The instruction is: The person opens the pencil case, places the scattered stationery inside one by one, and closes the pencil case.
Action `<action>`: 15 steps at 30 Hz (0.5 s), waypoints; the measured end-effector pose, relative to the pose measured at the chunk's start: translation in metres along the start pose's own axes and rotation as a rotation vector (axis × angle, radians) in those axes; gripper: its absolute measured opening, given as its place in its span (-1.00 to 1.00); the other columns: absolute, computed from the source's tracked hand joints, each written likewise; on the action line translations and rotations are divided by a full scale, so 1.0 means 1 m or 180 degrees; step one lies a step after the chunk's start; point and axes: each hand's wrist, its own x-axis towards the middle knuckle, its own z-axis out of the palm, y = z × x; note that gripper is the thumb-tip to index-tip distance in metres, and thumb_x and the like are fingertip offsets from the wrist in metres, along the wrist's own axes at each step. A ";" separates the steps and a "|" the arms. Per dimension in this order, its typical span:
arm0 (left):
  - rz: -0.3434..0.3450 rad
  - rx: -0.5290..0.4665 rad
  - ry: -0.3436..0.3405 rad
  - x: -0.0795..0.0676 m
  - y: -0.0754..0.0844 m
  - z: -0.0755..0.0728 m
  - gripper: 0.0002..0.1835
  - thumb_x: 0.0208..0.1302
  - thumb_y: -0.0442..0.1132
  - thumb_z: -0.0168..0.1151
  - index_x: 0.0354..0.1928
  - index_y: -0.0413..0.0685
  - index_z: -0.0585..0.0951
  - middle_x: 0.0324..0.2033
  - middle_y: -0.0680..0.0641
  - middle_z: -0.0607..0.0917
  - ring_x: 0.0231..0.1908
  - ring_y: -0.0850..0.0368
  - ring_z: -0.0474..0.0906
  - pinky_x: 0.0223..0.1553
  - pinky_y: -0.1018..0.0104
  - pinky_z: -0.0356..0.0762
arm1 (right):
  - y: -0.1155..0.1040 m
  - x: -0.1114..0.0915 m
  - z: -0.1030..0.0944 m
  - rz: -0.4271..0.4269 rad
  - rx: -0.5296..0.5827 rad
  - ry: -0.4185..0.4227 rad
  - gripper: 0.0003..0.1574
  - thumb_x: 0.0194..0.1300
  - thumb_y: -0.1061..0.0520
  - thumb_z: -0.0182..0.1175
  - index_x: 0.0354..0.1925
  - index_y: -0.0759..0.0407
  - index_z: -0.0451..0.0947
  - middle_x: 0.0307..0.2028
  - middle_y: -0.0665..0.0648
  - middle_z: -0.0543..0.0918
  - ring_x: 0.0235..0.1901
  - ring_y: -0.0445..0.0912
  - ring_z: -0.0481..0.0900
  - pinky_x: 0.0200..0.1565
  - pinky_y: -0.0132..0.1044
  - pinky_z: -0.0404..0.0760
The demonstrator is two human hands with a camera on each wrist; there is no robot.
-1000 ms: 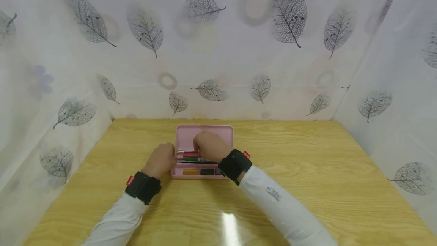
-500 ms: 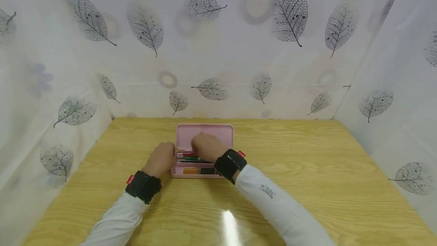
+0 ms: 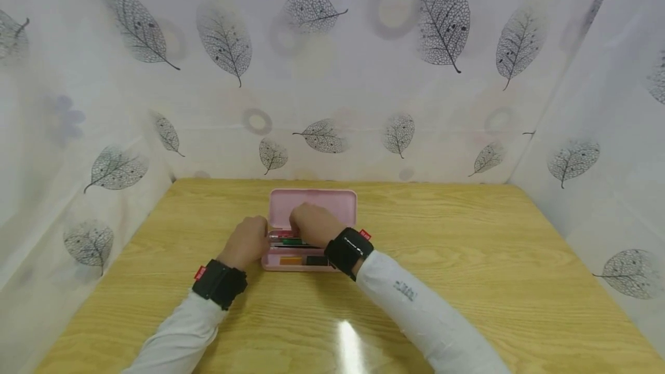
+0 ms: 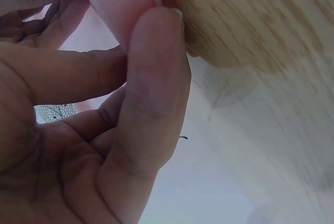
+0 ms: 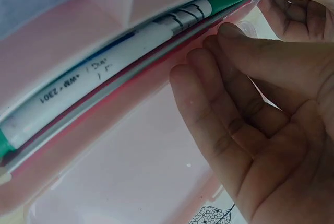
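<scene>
A pink pencil case (image 3: 343, 204) lies with its lid raised on the wooden table. My left hand (image 3: 246, 241) pinches its left end; in the left wrist view the thumb and a finger of the left hand (image 4: 148, 93) grip the pink wall (image 4: 122, 4). My right hand (image 3: 314, 224) is over the pen compartment, fingers bent down. Up close, the right hand (image 5: 261, 109) has its fingertips right beside the pens, with nothing visible between thumb and fingers. A white marker with green ends (image 5: 109, 62) lies there along a slim silver-grey stick and a red strip.
The case's front compartment holds an orange block (image 3: 291, 261) and a dark block (image 3: 316, 261). A leaf-patterned sheet (image 3: 322, 74) closes off the back and both sides of the wooden table (image 3: 467, 258).
My right hand has shifted slightly left along the pens, with its forearm. The left hand keeps its hold on the case's end.
</scene>
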 end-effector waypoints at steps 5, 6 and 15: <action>-0.0016 -0.0012 0.0007 0.000 0.000 0.000 -0.95 0.10 -0.51 0.20 -0.47 -0.30 0.56 -0.58 -0.12 0.54 -0.61 0.05 0.43 -0.63 0.29 0.33 | 0.003 0.001 0.001 0.0009 0.0028 -0.0013 -0.85 0.12 0.35 0.28 -0.38 0.15 0.71 -0.41 0.03 0.75 -0.45 -0.17 0.57 -0.29 -0.30 0.67; -0.0006 0.0002 0.0019 0.000 0.000 0.000 -0.94 0.11 -0.51 0.20 -0.48 -0.30 0.56 -0.59 -0.12 0.54 -0.62 0.05 0.43 -0.64 0.29 0.32 | 0.004 0.000 0.001 -0.0003 0.0047 0.0009 -0.86 0.13 0.35 0.29 -0.38 0.15 0.72 -0.40 0.04 0.75 -0.44 -0.17 0.58 -0.28 -0.30 0.67; -0.0055 -0.0102 0.0037 0.001 0.000 0.004 -0.90 0.18 -0.41 0.25 -0.46 -0.29 0.58 -0.61 -0.12 0.56 -0.66 0.07 0.46 -0.68 0.32 0.34 | 0.034 -0.027 -0.017 0.0094 0.0632 0.0384 -0.87 0.22 0.32 0.25 -0.30 0.22 0.73 -0.35 0.10 0.75 -0.36 -0.12 0.63 -0.22 -0.18 0.69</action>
